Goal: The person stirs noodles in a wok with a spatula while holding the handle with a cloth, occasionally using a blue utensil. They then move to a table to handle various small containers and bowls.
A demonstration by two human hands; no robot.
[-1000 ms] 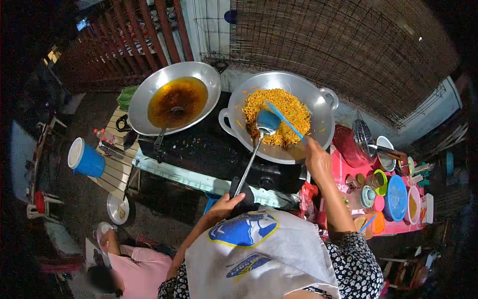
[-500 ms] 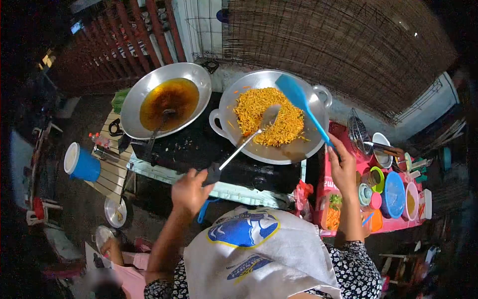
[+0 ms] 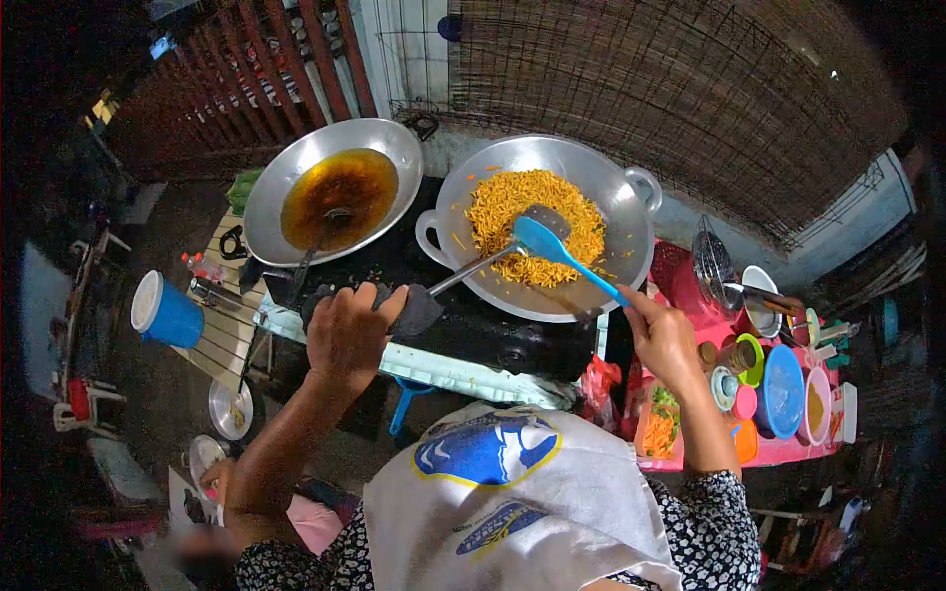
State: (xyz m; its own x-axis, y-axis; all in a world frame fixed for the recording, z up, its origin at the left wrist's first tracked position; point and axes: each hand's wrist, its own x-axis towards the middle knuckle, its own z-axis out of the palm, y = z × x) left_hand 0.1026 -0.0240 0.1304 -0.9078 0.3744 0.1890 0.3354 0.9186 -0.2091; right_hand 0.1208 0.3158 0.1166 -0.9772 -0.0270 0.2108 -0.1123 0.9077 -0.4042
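Observation:
My left hand (image 3: 350,337) is closed around the dark handle of a metal spatula (image 3: 473,270), whose head lies on the noodles. In my right hand (image 3: 662,340) is the handle of a blue spatula (image 3: 544,239); its blade overlaps the metal spatula's head in this view. Orange-yellow noodles (image 3: 507,197) are heaped in the middle of a wide two-handled wok (image 3: 626,231). To the left, a second wok (image 3: 273,192) contains brown-gold oil (image 3: 345,182) with a dark-handled utensil resting in it.
The woks sit on a dark stove (image 3: 370,281). At right, a pink-covered table (image 3: 680,286) bears a blue bowl (image 3: 783,389), a wire strainer (image 3: 711,256) and a container of chopped vegetables (image 3: 658,424). A blue bucket (image 3: 177,320) stands at left; another person's hand (image 3: 215,478) shows below.
My right hand has moved down and left, bringing the blue blade from the wok's far rim onto the noodles. My left hand has shifted left and up with the metal spatula.

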